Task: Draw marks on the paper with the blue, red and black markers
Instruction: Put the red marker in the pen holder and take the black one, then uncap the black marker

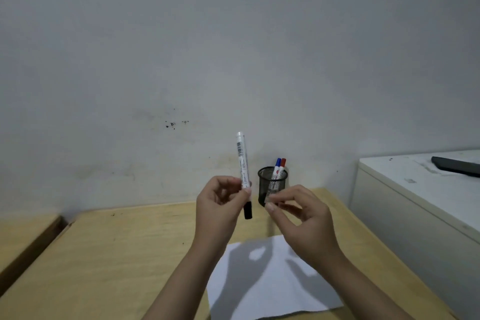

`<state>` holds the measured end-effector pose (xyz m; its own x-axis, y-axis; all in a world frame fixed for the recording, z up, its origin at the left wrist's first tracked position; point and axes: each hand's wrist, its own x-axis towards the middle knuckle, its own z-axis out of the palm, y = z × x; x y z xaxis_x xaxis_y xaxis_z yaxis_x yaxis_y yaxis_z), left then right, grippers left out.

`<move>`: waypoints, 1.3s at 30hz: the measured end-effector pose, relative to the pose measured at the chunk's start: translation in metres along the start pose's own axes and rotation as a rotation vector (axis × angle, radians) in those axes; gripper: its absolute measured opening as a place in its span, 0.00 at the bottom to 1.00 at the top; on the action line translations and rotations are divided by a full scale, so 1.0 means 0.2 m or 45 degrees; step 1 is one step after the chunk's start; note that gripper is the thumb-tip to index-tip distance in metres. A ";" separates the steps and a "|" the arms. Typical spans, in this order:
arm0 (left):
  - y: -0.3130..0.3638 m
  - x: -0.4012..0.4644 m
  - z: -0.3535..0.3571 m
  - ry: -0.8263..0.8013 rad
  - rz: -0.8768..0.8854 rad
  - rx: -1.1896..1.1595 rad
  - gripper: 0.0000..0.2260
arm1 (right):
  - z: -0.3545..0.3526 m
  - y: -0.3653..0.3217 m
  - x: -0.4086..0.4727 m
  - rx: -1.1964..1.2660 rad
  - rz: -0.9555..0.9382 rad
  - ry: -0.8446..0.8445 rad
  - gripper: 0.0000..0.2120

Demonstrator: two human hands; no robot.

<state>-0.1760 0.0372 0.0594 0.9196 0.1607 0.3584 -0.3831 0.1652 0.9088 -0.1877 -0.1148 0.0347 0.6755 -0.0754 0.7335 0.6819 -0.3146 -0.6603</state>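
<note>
My left hand (220, 202) holds the black marker (242, 163) nearly upright above the table, its white barrel up and its black cap (248, 210) pointing down. My right hand (298, 213) hovers just right of it with thumb and fingers pinched close together and nothing seen between them. The blue marker (277, 167) and red marker (282, 167) stand caps-up in a black mesh cup (271, 184) behind my hands. A white sheet of paper (265, 283) lies on the wooden table (104, 254) below my wrists, partly shaded by them.
The mesh cup stands near the wall at the table's far edge. A white cabinet (415, 202) rises to the right with a dark flat object (457, 166) on top. A second wooden surface (20, 236) adjoins at the left.
</note>
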 end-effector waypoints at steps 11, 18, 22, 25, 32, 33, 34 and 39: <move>0.00 -0.43 -0.20 -0.086 0.111 0.322 0.09 | 0.14 -0.24 -0.20 0.297 0.408 0.085 0.05; -0.03 -0.59 -0.23 -0.070 0.161 0.328 0.07 | 0.12 -0.29 -0.34 0.571 0.641 0.035 0.14; -0.07 -0.62 -0.24 -0.121 0.419 0.570 0.04 | 0.11 -0.28 -0.40 0.537 0.738 -0.020 0.19; -0.09 -0.63 -0.23 -0.163 0.509 0.705 0.05 | 0.11 -0.27 -0.41 0.567 0.718 0.003 0.18; -0.09 -0.59 -0.25 -0.110 0.111 0.476 0.12 | 0.10 -0.26 -0.37 0.631 0.620 0.077 0.13; -0.09 -0.57 -0.27 -0.101 0.076 0.462 0.11 | 0.09 -0.25 -0.35 0.630 0.637 0.115 0.13; -0.10 -0.55 -0.29 -0.078 0.052 0.459 0.09 | 0.08 -0.24 -0.34 0.628 0.657 0.152 0.13; -0.18 -0.28 -0.41 0.099 -0.071 0.479 0.05 | 0.07 -0.17 -0.32 0.609 0.725 0.234 0.13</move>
<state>-0.2198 0.1026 -0.0110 0.9233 0.2373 0.3019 -0.2606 -0.1903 0.9465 -0.2494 -0.0869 0.0085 0.9300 -0.2724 0.2468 0.3182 0.2604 -0.9116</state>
